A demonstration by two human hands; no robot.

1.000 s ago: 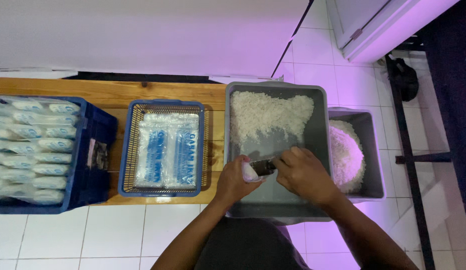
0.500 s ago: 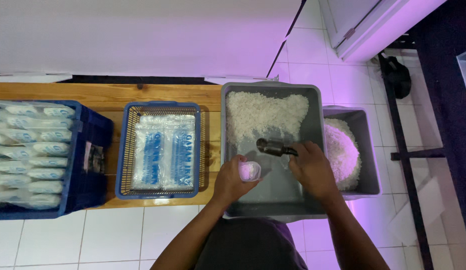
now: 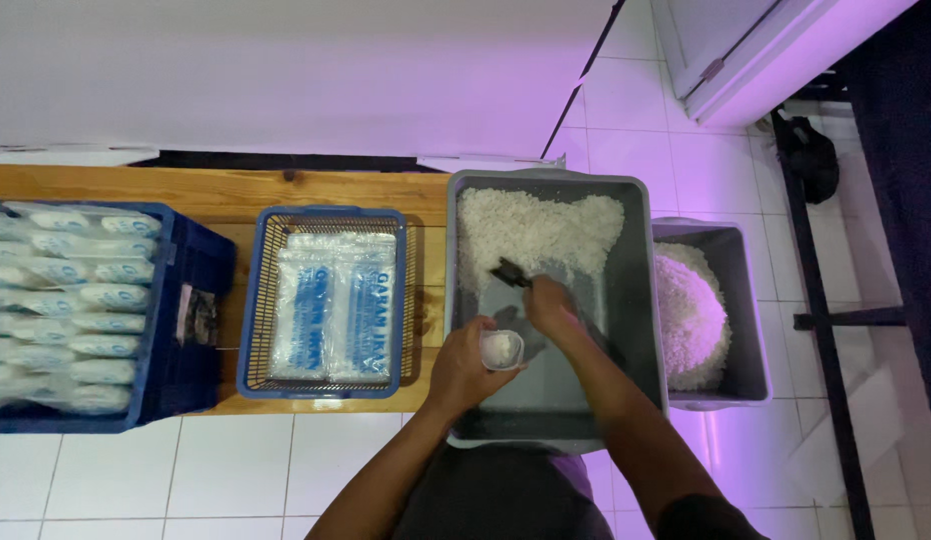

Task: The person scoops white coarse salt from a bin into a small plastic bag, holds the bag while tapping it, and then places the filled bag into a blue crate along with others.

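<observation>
Two hands over grey tub [image 3: 636,300]: left hand [image 3: 464,368] fingers hold cup [image 3: 502,349], right hand [image 3: 549,303] scoop [image 3: 511,272].

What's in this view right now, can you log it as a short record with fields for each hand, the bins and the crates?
left hand: holds a small clear bag partly filled with white grains
right hand: grips a dark scoop at the grain pile
grey tub: white grains heaped at far end
second grey bin: mounded white grains
blue basket: flat sealed packets
blue crate: stacked filled bags

Bare forearms, ringless hands (dark trousers below, apparently).
</observation>
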